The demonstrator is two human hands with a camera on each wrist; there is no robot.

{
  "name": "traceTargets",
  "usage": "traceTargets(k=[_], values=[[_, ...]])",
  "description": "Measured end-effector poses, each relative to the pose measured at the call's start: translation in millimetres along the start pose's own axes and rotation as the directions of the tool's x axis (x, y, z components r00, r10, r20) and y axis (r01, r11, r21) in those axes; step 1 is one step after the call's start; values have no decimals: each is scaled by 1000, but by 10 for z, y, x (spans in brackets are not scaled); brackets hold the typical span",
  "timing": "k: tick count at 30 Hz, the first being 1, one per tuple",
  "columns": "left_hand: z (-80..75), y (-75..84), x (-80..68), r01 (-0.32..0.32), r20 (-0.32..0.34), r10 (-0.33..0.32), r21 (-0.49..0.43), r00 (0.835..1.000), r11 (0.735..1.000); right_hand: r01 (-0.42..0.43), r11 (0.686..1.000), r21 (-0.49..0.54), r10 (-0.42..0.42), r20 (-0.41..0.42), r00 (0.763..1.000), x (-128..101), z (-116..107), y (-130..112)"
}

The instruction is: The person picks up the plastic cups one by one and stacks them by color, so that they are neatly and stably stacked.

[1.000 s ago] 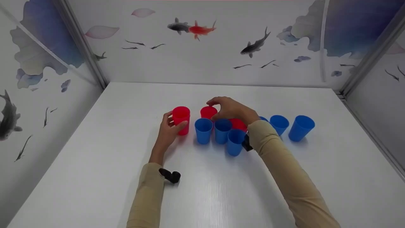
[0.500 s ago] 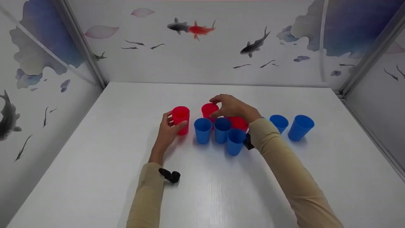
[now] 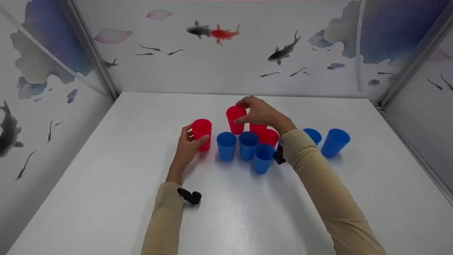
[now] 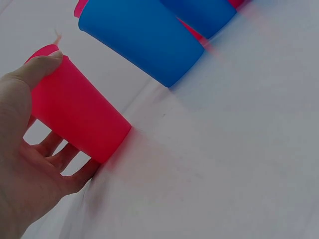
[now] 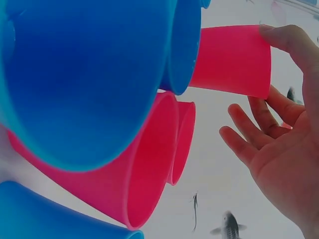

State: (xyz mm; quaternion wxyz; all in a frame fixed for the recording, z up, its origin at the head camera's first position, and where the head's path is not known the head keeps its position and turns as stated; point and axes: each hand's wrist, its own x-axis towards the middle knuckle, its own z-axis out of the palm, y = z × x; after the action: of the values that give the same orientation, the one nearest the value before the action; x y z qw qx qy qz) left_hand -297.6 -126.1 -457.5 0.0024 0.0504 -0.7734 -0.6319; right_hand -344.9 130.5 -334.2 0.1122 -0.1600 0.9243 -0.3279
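My left hand (image 3: 186,147) holds an upright red cup (image 3: 203,136), thumb on the near side and fingers behind. In the left wrist view that cup (image 4: 75,107) has its base at the white surface. My right hand (image 3: 262,114) pinches a second red cup (image 3: 234,120) by its rim, between thumb and fingers, behind the blue cups. Its fingers (image 5: 244,144) show beside the cup (image 5: 232,62) in the right wrist view. Two more red cups, one at the front (image 3: 269,136) and one behind it (image 3: 257,128), stand under the right hand, partly hidden.
In front of the right hand stand three blue cups, the left one (image 3: 226,147), the middle one (image 3: 248,147) and the front one (image 3: 262,159). Farther right are a partly hidden blue cup (image 3: 313,135) and another blue cup (image 3: 334,143). Fish-printed walls enclose the white table (image 3: 106,184).
My right hand has raised its red cup up and slightly right in the head view, baring more of the cup and the red ones beside it. The left hand has stayed on its cup.
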Motion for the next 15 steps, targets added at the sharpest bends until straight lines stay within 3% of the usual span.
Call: traceTargets(k=[7,15], values=[[7,-11,16,17,-3,-17,2,1000,1000,-5,995,99,7,-17,1000,-6,-25,-60],[-6,-14,22,23,-6,-23,0,1000,1000,111,978,177,-99,-72,992,-16,-7,-265]])
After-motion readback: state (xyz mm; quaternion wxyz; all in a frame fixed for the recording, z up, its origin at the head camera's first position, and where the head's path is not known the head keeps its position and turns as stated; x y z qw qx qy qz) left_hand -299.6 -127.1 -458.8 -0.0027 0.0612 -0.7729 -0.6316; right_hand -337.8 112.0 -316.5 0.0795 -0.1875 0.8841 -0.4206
